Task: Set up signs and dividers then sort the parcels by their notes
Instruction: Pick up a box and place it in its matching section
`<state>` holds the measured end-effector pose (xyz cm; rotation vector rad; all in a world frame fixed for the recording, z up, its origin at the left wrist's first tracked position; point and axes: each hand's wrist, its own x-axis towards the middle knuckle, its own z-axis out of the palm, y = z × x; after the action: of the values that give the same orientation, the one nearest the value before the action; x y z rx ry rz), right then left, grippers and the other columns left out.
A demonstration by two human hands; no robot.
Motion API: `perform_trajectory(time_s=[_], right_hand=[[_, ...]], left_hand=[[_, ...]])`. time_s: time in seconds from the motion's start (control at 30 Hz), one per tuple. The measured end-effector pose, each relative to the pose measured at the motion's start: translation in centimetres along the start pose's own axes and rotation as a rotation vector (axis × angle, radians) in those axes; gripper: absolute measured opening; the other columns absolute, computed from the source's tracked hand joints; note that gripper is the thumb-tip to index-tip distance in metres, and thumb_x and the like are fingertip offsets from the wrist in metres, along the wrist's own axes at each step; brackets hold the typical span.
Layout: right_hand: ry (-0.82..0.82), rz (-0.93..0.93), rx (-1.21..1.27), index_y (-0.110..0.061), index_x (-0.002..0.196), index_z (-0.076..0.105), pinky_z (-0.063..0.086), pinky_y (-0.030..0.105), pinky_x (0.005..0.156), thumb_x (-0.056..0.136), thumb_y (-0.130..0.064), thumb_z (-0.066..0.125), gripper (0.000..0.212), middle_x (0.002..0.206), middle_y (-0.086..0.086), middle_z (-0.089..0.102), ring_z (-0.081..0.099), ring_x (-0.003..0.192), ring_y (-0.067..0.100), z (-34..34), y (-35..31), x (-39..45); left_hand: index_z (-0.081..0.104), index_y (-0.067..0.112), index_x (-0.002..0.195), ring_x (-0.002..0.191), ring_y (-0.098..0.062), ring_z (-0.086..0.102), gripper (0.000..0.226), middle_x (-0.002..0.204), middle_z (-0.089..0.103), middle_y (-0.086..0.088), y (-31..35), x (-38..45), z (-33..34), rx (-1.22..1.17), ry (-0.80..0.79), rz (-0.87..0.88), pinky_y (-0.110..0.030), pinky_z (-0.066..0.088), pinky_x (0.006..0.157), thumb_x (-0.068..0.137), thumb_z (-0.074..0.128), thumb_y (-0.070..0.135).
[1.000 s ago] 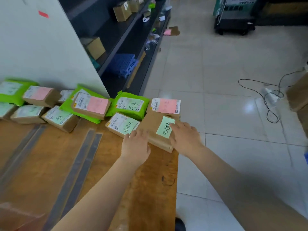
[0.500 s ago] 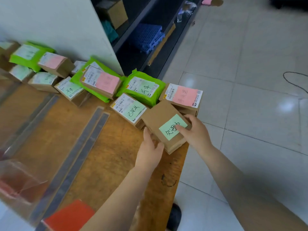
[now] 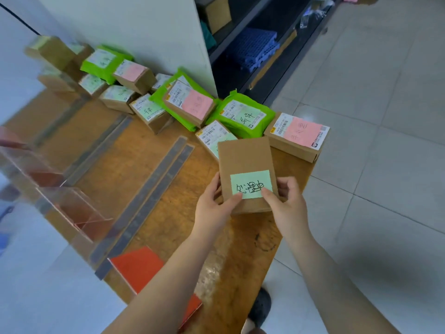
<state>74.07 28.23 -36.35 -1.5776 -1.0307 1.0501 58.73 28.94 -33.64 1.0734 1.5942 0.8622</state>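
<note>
A brown cardboard parcel (image 3: 243, 160) with a green handwritten note (image 3: 251, 183) is held over the wooden table (image 3: 168, 189). My left hand (image 3: 213, 203) grips its near left corner and my right hand (image 3: 286, 201) grips its near right corner, both thumbs on the note's lower edge. Behind it lie several parcels: a box with a pink note (image 3: 298, 136), a green bag (image 3: 245, 116), a box with a pink note on a green bag (image 3: 190, 104), and a box with a green note (image 3: 212, 138) partly hidden. Two grey divider strips (image 3: 154, 196) lie on the table.
Clear acrylic stands (image 3: 65, 201) sit at the table's left edge, and a red sign card (image 3: 139, 266) lies near the front. A white wall panel (image 3: 134, 32) backs the parcels. Dark shelving (image 3: 252, 44) and tiled floor (image 3: 373, 104) are to the right.
The parcel with the green note has come off the pile toward me, turned so its note is upright. Both hands now grip its near corners. My view has tilted down and left.
</note>
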Motion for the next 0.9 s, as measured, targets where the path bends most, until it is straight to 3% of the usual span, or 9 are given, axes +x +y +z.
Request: perform_trajectory(time_s=[0.13, 0.23, 0.37, 0.6, 0.73, 0.8, 0.9], right_hand=[[-0.043, -0.075, 0.068, -0.032, 0.093, 0.049, 0.049, 0.011, 0.067, 0.083, -0.023, 0.068, 0.023, 0.098, -0.013, 0.063, 0.059, 0.089, -0.010, 2.0, -3.5, -2.2], [-0.097, -0.118, 0.110, -0.034, 0.088, 0.048, 0.045, 0.004, 0.057, 0.084, -0.020, 0.068, 0.025, 0.092, -0.019, 0.061, 0.058, 0.082, -0.018, 3.8, -6.1, -4.3], [-0.179, -0.143, 0.167, -0.034, 0.089, 0.049, 0.049, 0.008, 0.057, 0.084, -0.021, 0.067, 0.022, 0.090, -0.019, 0.064, 0.061, 0.085, -0.012, 6.5, -8.6, -7.9], [-0.291, -0.205, 0.217, -0.030, 0.088, 0.050, 0.051, 0.011, 0.060, 0.083, -0.017, 0.068, 0.022, 0.093, -0.012, 0.067, 0.063, 0.085, -0.009, 13.4, -11.2, -15.7], [-0.373, -0.235, 0.228, -0.033, 0.091, 0.051, 0.052, 0.012, 0.059, 0.084, -0.018, 0.067, 0.023, 0.095, -0.014, 0.065, 0.063, 0.089, -0.006, 17.5, -12.4, -20.4], [-0.426, -0.239, 0.250, -0.035, 0.096, 0.053, 0.053, 0.014, 0.064, 0.084, -0.017, 0.067, 0.026, 0.101, -0.011, 0.065, 0.065, 0.094, 0.004, 20.1, -12.8, -23.3], [-0.469, -0.251, 0.221, -0.037, 0.105, 0.054, 0.052, 0.012, 0.066, 0.083, -0.020, 0.068, 0.031, 0.105, -0.014, 0.064, 0.062, 0.097, 0.003, 24.2, -13.0, -27.8]], left_hand=[[0.049, 0.031, 0.131, 0.093, 0.009, 0.060, 0.063, 0.101, 0.065, 0.030, 1.4, -1.2, -4.1, -0.067, 0.090, 0.092, -0.008, 0.048, 0.064, 0.076, 0.075, 0.016], [0.052, 0.033, 0.128, 0.095, 0.005, 0.062, 0.060, 0.106, 0.066, 0.022, 2.0, -2.6, -7.4, -0.128, 0.130, 0.125, -0.013, 0.050, 0.068, 0.075, 0.075, 0.015], [0.054, 0.048, 0.111, 0.094, 0.003, 0.064, 0.052, 0.101, 0.070, 0.021, 1.9, -5.5, -12.3, -0.145, 0.168, 0.169, -0.018, 0.054, 0.072, 0.076, 0.076, 0.017], [0.053, 0.042, 0.118, 0.099, -0.012, 0.065, 0.060, 0.099, 0.071, 0.014, 0.1, -12.2, -21.7, -0.226, 0.254, 0.171, -0.029, 0.058, 0.076, 0.065, 0.078, 0.031], [0.054, 0.036, 0.123, 0.098, -0.010, 0.066, 0.055, 0.102, 0.071, 0.009, -1.8, -16.2, -27.3, -0.244, 0.280, 0.215, -0.024, 0.057, 0.073, 0.075, 0.074, 0.019], [0.051, 0.031, 0.129, 0.102, -0.011, 0.064, 0.058, 0.109, 0.069, 0.008, -3.3, -18.5, -30.7, -0.248, 0.315, 0.230, -0.029, 0.056, 0.080, 0.076, 0.073, 0.018], [0.054, 0.033, 0.126, 0.108, -0.014, 0.061, 0.058, 0.114, 0.067, 0.010, -5.9, -22.0, -35.9, -0.266, 0.387, 0.240, -0.034, 0.054, 0.085, 0.075, 0.076, 0.017]])
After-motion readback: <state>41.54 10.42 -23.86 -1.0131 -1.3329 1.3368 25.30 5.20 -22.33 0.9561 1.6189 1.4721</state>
